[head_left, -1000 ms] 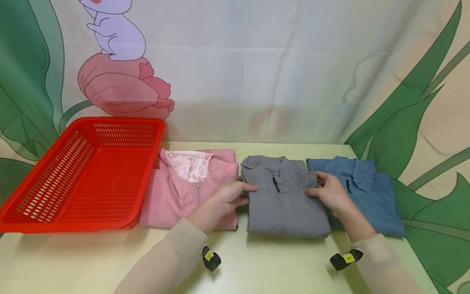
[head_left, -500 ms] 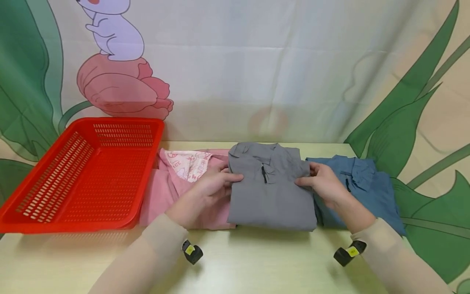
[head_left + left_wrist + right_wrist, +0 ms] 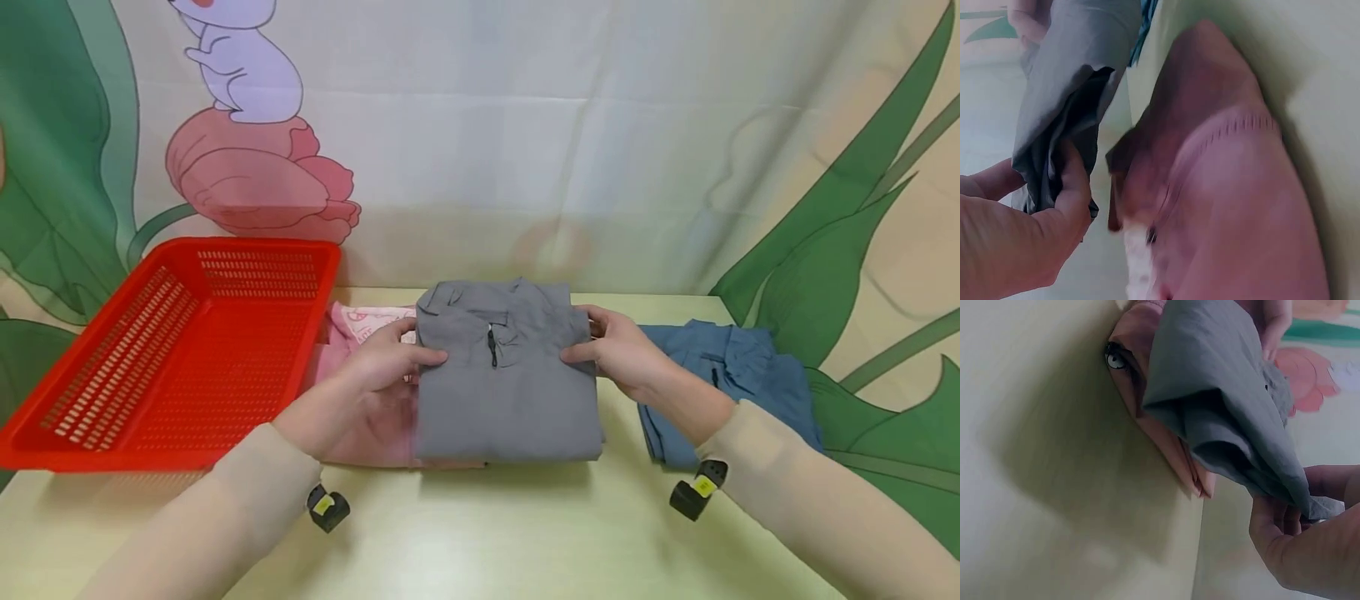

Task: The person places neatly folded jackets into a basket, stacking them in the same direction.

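Holding a folded gray garment (image 3: 510, 408) level above the table (image 3: 525, 533), one hand at each side.
The step in hand looks like a two-handed carry: the left hand (image 3: 386, 354) and right hand (image 3: 630, 354) pinch opposite edges, thumbs on top, fingers clamped underneath; the next move seems to call for keeping both sides even so the loose folds stay together. Below, partly covered, a pink garment (image 3: 375, 429) lies between it and a red basket (image 3: 112, 459), whose raised rim could catch a low edge; a blue garment (image 3: 776, 392) rests off to the right.
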The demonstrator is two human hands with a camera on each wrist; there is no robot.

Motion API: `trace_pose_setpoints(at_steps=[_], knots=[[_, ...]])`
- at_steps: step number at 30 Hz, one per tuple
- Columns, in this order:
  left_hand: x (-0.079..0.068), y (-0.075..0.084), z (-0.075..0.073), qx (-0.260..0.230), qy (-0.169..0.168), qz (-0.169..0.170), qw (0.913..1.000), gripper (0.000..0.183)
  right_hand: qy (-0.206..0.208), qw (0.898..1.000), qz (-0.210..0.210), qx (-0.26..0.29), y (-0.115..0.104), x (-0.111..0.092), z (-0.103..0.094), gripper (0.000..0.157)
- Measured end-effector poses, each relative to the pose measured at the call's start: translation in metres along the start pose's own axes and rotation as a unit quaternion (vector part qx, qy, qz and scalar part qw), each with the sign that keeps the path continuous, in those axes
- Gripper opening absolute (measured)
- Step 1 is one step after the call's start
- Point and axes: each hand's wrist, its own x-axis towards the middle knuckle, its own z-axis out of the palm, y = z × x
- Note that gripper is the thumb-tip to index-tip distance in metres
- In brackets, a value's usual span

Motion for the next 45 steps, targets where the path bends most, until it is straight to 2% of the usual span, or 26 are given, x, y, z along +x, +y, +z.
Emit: trace_pose_setpoints(at_steps=[10, 15, 20, 26, 30, 36, 45], knots=[[-0.019, 0.028, -0.039, 0.063, 0.021, 0.043, 0.9969, 0.071, -0.013, 1.0, 0.006, -0.022, -0.037, 0.012, 0.03, 0.085], [-0.03, 0.038, -0.061, 0.087, 0.033, 0.056, 0.9941, 0.074, -0.024, 0.999, -0.007, -0.027, -0.053, 0.02, 0.05, 0.085], [-0.038, 0.049, -0.084, 0.111, 0.038, 0.058, 0.9915, 0.074, -0.032, 0.999, -0.028, -0.012, -0.069, 0.028, 0.068, 0.084], [-0.043, 0.064, -0.113, 0.132, 0.033, 0.074, 0.9879, 0.075, -0.038, 0.998, -0.043, 0.031, -0.081, 0.04, 0.089, 0.08], [-0.044, 0.065, -0.135, 0.145, 0.041, 0.089, 0.9846, 0.078, -0.037, 0.997, -0.05, 0.046, -0.086, 0.051, 0.106, 0.076], [-0.041, 0.056, -0.166, 0.15, 0.046, 0.097, 0.9829, 0.084, -0.04, 0.995, -0.048, 0.073, -0.088, 0.067, 0.131, 0.075], [-0.049, 0.051, -0.212, 0.16, 0.047, 0.088, 0.982, 0.092, -0.047, 0.996, -0.052, 0.052, -0.089, 0.084, 0.167, 0.076]])
